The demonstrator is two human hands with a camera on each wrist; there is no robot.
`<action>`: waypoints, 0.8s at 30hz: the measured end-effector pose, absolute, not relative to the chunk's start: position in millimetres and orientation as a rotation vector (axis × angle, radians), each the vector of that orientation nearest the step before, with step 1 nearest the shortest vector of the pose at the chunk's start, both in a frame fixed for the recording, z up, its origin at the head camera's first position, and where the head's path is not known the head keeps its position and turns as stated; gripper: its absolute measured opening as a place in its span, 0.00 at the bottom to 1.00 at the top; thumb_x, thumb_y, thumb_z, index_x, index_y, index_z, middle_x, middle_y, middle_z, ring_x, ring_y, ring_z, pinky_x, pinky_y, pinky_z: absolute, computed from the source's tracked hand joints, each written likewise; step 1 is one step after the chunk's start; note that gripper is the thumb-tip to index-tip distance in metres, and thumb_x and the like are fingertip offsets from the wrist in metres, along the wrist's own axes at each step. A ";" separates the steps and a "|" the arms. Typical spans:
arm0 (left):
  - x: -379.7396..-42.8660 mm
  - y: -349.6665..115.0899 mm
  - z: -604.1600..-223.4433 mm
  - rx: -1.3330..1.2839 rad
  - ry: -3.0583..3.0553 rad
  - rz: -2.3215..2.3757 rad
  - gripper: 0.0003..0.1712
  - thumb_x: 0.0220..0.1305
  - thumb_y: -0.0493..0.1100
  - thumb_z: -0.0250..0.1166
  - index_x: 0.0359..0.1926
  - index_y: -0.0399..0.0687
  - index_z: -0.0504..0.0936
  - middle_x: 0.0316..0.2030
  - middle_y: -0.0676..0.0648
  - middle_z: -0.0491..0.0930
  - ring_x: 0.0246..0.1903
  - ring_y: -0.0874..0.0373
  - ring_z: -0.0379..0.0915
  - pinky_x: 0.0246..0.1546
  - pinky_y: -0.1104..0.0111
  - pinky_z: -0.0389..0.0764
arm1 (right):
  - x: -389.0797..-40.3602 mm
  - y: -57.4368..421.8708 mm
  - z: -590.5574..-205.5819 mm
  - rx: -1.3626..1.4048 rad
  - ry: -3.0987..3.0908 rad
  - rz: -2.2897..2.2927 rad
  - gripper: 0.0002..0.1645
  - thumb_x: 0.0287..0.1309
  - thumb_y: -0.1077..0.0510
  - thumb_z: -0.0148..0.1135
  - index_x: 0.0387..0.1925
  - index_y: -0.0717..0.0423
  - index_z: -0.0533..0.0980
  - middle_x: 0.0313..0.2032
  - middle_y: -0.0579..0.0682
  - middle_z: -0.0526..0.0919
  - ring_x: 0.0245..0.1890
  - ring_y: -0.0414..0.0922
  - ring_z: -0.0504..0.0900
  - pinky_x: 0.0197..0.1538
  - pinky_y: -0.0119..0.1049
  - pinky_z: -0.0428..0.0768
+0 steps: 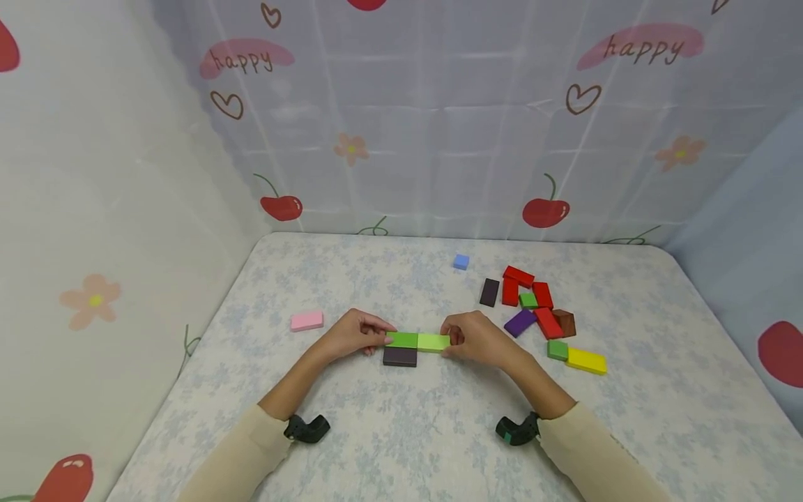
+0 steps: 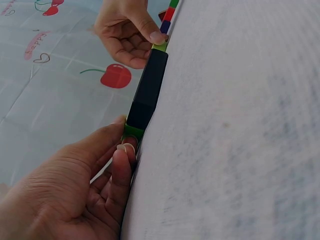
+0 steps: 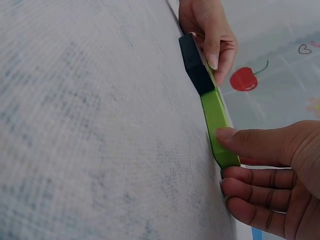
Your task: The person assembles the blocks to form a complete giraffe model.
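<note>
Two blocks lie end to end on the table in the head view, a green block [image 1: 402,339] on the left and a lime-green block [image 1: 433,342] on the right. A dark brown block [image 1: 399,357] lies along the near side of the green one. My left hand [image 1: 357,333] pinches the left end of the green block between thumb and fingers. At the opposite end, my right hand [image 1: 477,338] pinches the lime-green block; its thumb [image 3: 231,135] presses the near face in the right wrist view. From the left wrist, the dark block [image 2: 148,90] hides most of the green one.
Off to the left lies a pink block [image 1: 307,321]. On the right are several red blocks [image 1: 548,323], a purple block [image 1: 520,323], a second dark block [image 1: 489,292] and a yellow block [image 1: 586,361]. Farther back sits a small blue block [image 1: 461,262]. A printed curtain [image 1: 439,139] hangs behind the table.
</note>
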State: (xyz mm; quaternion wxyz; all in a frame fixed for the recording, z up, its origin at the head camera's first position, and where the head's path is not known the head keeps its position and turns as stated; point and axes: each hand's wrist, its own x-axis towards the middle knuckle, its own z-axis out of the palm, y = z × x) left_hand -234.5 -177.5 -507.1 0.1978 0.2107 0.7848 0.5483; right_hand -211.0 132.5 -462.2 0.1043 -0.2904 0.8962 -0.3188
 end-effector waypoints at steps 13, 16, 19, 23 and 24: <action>-234.7 -178.5 -509.0 0.605 2.173 1.555 0.12 0.67 0.39 0.70 0.50 0.45 0.89 0.29 0.44 0.87 0.18 0.59 0.75 0.22 0.69 0.80 | -210.9 131.4 -462.6 -0.844 2.637 -0.952 0.16 0.52 0.60 0.79 0.42 0.59 0.84 0.25 0.43 0.78 0.27 0.40 0.73 0.32 0.31 0.78; -233.6 -178.9 -508.9 0.591 2.171 1.553 0.12 0.67 0.39 0.71 0.50 0.46 0.89 0.29 0.43 0.87 0.18 0.58 0.75 0.22 0.69 0.80 | -211.8 132.9 -461.8 -0.847 2.638 -0.939 0.18 0.54 0.57 0.79 0.43 0.60 0.84 0.25 0.42 0.78 0.27 0.39 0.73 0.32 0.31 0.78; -233.2 -179.2 -509.2 0.588 2.172 1.554 0.12 0.66 0.39 0.71 0.50 0.46 0.89 0.29 0.43 0.87 0.19 0.58 0.75 0.23 0.69 0.80 | -213.9 137.3 -457.8 -0.810 2.672 -0.938 0.19 0.55 0.54 0.78 0.45 0.61 0.83 0.26 0.43 0.80 0.27 0.39 0.74 0.32 0.32 0.78; -234.1 -179.1 -509.5 0.595 2.176 1.555 0.12 0.66 0.39 0.71 0.50 0.45 0.89 0.30 0.44 0.87 0.19 0.58 0.76 0.23 0.68 0.81 | -219.9 147.4 -450.7 -0.715 2.749 -0.972 0.20 0.58 0.55 0.76 0.47 0.62 0.83 0.28 0.44 0.81 0.28 0.41 0.76 0.31 0.32 0.79; -234.3 -179.2 -509.4 0.590 2.177 1.554 0.12 0.66 0.39 0.71 0.50 0.46 0.89 0.29 0.44 0.87 0.19 0.58 0.75 0.23 0.68 0.81 | -222.4 150.7 -449.7 -0.702 2.769 -0.979 0.20 0.58 0.55 0.76 0.48 0.62 0.83 0.28 0.45 0.82 0.28 0.42 0.77 0.30 0.32 0.80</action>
